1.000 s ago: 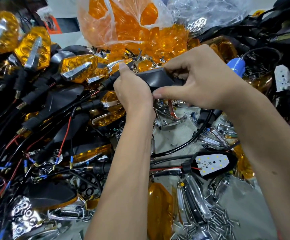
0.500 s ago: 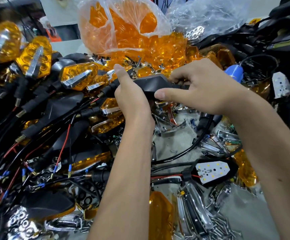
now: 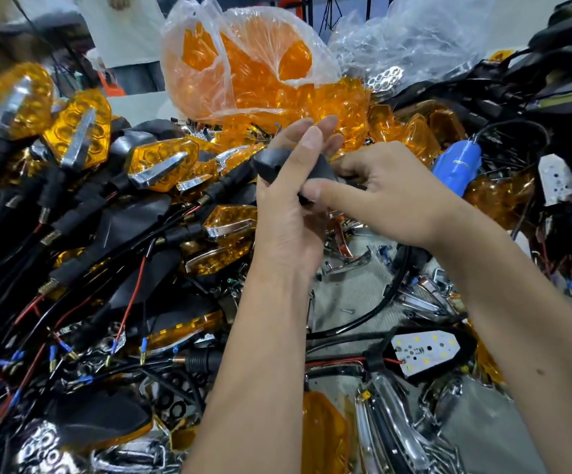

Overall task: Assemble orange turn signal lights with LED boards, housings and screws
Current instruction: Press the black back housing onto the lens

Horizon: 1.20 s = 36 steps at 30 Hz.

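1. Left hand (image 3: pixel 286 213) raised at centre, fingers pointing up and loosely spread, cradling a black housing (image 3: pixel 277 164) against palm and thumb.
2. Right hand (image 3: pixel 387 196) closed on the housing's right end, thumb pressed on the near edge, fingers curled over the far side.
3. Housing held above the bench, just in front of the clear bag (image 3: pixel 243 63) of orange lenses.
4. Black cable (image 3: pixel 388 299) hanging from under the right hand, curving down to the bench.
5. Second housing with a white LED board (image 3: pixel 426 350) lying on the bench below the right forearm, red wire touching its left tip.
6. Finished lights (image 3: pixel 161 164), orange with chrome strips, piled at left, stems and wires trailing toward the near-left corner.
7. Blue tool (image 3: pixel 459 162) just beyond the right hand, partly hidden by it.
8. Loose LED board (image 3: pixel 558 179) at far right among black wires.
9. Chrome trims (image 3: pixel 373 425) and an orange lens (image 3: pixel 325 436) near the bottom edge, between the two forearms.
10. Bare grey bench (image 3: pixel 356 289) visible between the wrists, one small screw (image 3: pixel 347 311) on it.
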Each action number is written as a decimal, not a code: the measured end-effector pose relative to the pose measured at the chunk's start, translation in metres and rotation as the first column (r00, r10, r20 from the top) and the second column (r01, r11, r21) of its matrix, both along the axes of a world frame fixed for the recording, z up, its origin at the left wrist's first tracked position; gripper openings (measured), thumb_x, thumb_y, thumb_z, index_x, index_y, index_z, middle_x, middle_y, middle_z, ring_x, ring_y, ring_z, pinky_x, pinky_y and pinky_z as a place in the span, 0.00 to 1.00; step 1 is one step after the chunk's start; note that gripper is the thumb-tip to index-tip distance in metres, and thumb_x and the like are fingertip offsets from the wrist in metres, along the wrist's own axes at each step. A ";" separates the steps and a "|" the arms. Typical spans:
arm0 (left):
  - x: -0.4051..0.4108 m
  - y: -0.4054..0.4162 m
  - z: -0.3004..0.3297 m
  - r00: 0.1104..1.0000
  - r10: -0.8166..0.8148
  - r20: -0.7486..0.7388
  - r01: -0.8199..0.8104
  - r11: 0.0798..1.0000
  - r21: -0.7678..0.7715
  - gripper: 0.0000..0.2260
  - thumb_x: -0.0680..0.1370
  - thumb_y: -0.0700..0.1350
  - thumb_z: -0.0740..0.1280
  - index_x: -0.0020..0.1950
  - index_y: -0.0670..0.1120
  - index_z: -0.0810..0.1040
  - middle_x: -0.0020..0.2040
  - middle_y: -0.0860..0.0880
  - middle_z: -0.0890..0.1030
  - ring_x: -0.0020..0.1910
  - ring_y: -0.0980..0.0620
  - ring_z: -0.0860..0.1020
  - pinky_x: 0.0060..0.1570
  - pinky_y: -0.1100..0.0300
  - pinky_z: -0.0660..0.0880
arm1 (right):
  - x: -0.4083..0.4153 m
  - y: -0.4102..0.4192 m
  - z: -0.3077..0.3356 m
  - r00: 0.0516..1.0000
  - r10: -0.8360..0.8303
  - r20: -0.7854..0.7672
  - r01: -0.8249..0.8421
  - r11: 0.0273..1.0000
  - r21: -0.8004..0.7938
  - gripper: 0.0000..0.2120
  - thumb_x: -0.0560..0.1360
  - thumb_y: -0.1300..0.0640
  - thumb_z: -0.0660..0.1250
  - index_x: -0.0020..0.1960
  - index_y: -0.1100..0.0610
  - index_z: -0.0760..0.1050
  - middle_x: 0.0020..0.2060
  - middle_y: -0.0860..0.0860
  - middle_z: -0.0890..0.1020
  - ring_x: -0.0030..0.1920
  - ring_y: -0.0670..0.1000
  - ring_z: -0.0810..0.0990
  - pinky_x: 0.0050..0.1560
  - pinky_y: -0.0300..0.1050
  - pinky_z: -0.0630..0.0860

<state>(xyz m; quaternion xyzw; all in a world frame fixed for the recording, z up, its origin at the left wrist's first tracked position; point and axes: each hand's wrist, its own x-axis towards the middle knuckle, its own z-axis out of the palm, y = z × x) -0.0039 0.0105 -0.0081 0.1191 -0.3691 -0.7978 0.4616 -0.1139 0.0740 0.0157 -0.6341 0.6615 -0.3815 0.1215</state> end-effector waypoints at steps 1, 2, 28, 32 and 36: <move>-0.001 0.000 -0.001 1.000 -0.004 -0.015 0.004 1.000 -0.005 0.04 0.81 0.40 0.68 0.54 0.47 0.78 0.56 0.45 0.85 0.59 0.44 0.81 0.61 0.46 0.75 | 0.001 0.000 0.000 1.000 0.007 0.008 -0.007 1.000 -0.001 0.23 0.74 0.38 0.68 0.30 0.54 0.73 0.25 0.46 0.66 0.27 0.46 0.63 0.29 0.40 0.58; -0.001 0.000 -0.001 0.999 -0.019 -0.039 0.019 1.000 -0.001 0.05 0.81 0.39 0.66 0.55 0.46 0.78 0.55 0.45 0.85 0.60 0.43 0.81 0.61 0.46 0.76 | 0.002 0.000 -0.001 1.000 0.013 0.023 -0.013 1.000 -0.002 0.22 0.75 0.39 0.69 0.29 0.50 0.72 0.24 0.45 0.66 0.27 0.45 0.64 0.29 0.39 0.59; 0.040 -0.029 0.016 0.995 0.094 -0.036 -0.095 0.995 -0.026 0.08 0.70 0.32 0.59 0.43 0.44 0.69 0.36 0.48 0.81 0.26 0.52 0.71 0.29 0.61 0.69 | 0.011 0.005 0.003 0.929 0.337 -0.151 -0.081 0.585 0.807 0.06 0.70 0.59 0.81 0.44 0.50 0.86 0.33 0.46 0.86 0.27 0.45 0.81 0.26 0.37 0.75; 0.040 -0.029 0.014 0.997 0.080 0.013 -0.081 0.997 0.016 0.10 0.77 0.32 0.57 0.42 0.46 0.70 0.39 0.49 0.83 0.26 0.54 0.71 0.28 0.62 0.69 | 0.024 0.003 -0.002 0.913 0.332 -0.238 -0.022 0.621 0.783 0.07 0.69 0.60 0.81 0.42 0.52 0.84 0.37 0.47 0.87 0.34 0.45 0.85 0.28 0.39 0.80; 0.038 -0.029 0.015 0.989 0.129 0.078 -0.128 0.992 -0.018 0.08 0.80 0.37 0.62 0.42 0.47 0.71 0.37 0.50 0.81 0.27 0.53 0.71 0.29 0.61 0.69 | 0.026 0.001 -0.005 0.927 0.324 -0.190 -0.038 0.586 0.809 0.12 0.72 0.67 0.76 0.35 0.53 0.83 0.37 0.52 0.88 0.38 0.58 0.87 0.30 0.44 0.81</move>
